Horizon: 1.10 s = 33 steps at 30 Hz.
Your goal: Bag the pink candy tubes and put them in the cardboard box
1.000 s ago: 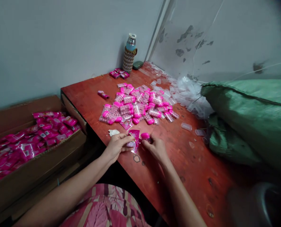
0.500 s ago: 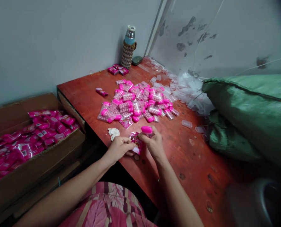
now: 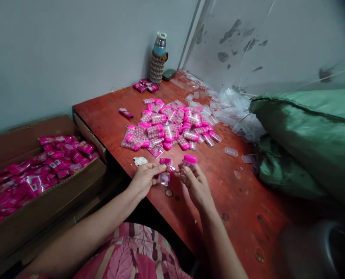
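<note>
My left hand (image 3: pixel 145 179) pinches a small pink printed wrapper (image 3: pixel 164 170) over the near edge of the red table. Just to its right, my right hand (image 3: pixel 196 185) grips a clear container with a pink cap (image 3: pixel 190 159), held upright with the cap on top. The right fingertips are close to the wrapper's right side; whether they touch it I cannot tell. Beyond both hands lies a pile of clear, pink-capped containers (image 3: pixel 168 130) filled with pale pink balls. A white crumpled lump (image 3: pixel 140 161) rests beside my left hand.
At the left, a cardboard box (image 3: pixel 73 185) holds many filled pink packets (image 3: pixel 56 157). Empty clear containers (image 3: pixel 227 104) are heaped beside a green sack (image 3: pixel 302 147) at the right. A bottle in a knitted sleeve (image 3: pixel 157 66) stands at the table's (image 3: pixel 102 110) back.
My right hand has moved right with the container, away from my left hand. The wrapper, tilted before between both hands, now hangs more upright from my left fingers.
</note>
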Motion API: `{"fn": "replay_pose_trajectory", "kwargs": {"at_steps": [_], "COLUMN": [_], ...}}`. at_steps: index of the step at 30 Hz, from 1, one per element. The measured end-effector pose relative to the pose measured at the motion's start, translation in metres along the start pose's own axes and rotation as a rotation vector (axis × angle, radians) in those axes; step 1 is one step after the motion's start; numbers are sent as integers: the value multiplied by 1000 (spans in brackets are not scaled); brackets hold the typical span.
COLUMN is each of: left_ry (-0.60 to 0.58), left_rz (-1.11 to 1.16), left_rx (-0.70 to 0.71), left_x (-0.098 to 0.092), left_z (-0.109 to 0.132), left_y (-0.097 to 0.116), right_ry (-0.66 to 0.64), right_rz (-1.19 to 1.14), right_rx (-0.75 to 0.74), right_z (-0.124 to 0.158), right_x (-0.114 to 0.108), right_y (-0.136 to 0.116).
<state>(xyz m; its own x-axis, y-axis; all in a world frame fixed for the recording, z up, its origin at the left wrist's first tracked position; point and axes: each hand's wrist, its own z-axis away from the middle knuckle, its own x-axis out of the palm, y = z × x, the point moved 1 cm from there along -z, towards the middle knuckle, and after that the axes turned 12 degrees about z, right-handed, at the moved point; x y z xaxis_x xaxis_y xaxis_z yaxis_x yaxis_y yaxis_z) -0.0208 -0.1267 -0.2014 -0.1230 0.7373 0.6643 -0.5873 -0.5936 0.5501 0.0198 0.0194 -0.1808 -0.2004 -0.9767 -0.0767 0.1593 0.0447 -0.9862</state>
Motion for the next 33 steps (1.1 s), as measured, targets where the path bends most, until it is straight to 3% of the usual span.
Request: {"fn": "replay_pose_trajectory", "kwargs": {"at_steps": [3, 7, 11, 15, 25, 33], "left_ry": [46, 76, 80, 72, -151, -249], "left_rz": [153, 303, 347, 376, 149, -72], "left_rx": [-15, -41, -73, -81, 25, -10], "left_x": [1, 7, 15, 20, 23, 23], "left_z": [-2, -1, 2, 4, 13, 10], "left_y": [0, -4, -8, -9, -11, -12], "right_ry": [-6, -18, -12, 7, -101, 19], "right_rz": [-21, 130, 240, 200, -11, 208], "right_rx": [58, 115, 127, 144, 147, 80], "right_z": [29, 59, 64, 59, 54, 52], "right_x": [2, 18, 31, 33, 32, 28], "right_y": [6, 14, 19, 21, 20, 27]}}
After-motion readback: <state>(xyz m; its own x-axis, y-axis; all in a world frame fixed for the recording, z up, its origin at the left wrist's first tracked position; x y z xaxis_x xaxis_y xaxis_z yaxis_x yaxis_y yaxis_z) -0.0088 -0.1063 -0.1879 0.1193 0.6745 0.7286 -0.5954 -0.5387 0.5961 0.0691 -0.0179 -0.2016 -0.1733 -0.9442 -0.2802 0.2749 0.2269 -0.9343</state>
